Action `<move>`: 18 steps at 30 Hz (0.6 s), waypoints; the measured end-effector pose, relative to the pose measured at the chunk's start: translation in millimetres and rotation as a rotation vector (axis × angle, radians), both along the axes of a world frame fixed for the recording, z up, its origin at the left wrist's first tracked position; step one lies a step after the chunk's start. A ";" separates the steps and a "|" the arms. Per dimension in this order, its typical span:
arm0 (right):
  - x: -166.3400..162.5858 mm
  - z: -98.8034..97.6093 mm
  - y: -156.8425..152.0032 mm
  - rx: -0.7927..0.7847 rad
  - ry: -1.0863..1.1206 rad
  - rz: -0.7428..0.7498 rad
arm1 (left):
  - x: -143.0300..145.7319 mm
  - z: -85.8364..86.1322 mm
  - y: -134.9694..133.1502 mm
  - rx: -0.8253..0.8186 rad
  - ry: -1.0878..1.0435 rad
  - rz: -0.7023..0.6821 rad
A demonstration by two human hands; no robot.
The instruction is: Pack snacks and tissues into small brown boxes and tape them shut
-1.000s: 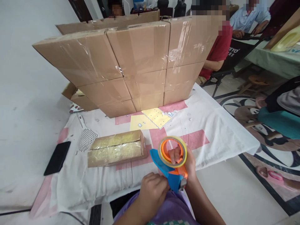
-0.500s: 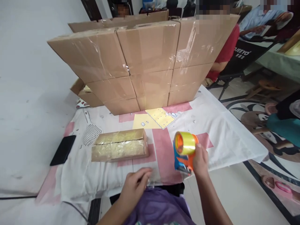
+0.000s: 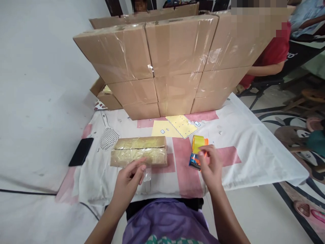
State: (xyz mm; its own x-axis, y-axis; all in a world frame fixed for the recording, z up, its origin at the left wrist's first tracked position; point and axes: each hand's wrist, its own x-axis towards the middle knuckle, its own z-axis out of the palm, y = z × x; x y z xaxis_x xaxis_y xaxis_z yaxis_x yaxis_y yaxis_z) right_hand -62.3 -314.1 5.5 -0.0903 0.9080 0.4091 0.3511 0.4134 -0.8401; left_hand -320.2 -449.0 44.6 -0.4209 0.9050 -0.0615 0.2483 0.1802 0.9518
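A taped cardboard box (image 3: 138,154) lies flat on the table in front of me, shiny tape covering its top seam. At its near edge is my left hand (image 3: 130,176), thumb and fingers pinched together on a strip of clear tape (image 3: 147,179) that hangs down. To the right, an orange and blue tape dispenser (image 3: 195,162) with a yellow tape roll (image 3: 198,143) rests on the cloth. Right beside it is my right hand (image 3: 212,166), fingers bent and apart, partly covering the dispenser.
A wall of taped cardboard boxes (image 3: 175,64) stands across the back. Yellow card sheets (image 3: 175,127) and small scraps lie before it. A perforated white ladle (image 3: 109,137) and a black phone (image 3: 81,151) are at left. A person in a red sleeve (image 3: 276,51) sits behind, right.
My right hand has set the tape dispenser down on the cloth and let go. My left hand has moved forward and left to the box's near edge. The view has shifted.
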 end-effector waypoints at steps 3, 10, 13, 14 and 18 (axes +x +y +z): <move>-45.5 40.5 -13.2 -0.022 -0.004 0.489 | 5.0 2.2 3.1 0.017 -0.013 -0.068; -120.4 80.4 -3.3 0.084 -0.201 0.742 | -13.8 1.1 -11.1 -0.010 0.060 0.065; -136.5 85.9 8.8 0.038 -0.196 0.712 | -30.5 6.3 -18.9 -0.056 0.149 0.208; -140.8 87.8 13.4 -0.001 -0.192 0.720 | -34.6 8.4 -20.8 -0.042 0.191 0.259; -148.9 99.8 29.5 -0.219 -0.136 0.845 | -41.1 11.7 -24.5 0.124 0.349 0.422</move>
State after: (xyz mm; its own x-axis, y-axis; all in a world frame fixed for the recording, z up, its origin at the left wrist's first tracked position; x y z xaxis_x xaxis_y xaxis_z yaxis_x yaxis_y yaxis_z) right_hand -211.2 -284.7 105.2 -0.8021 0.5722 0.1710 0.1033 0.4149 -0.9040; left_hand -361.3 -473.5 56.3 -0.7245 0.6452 0.2426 0.4828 0.2238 0.8466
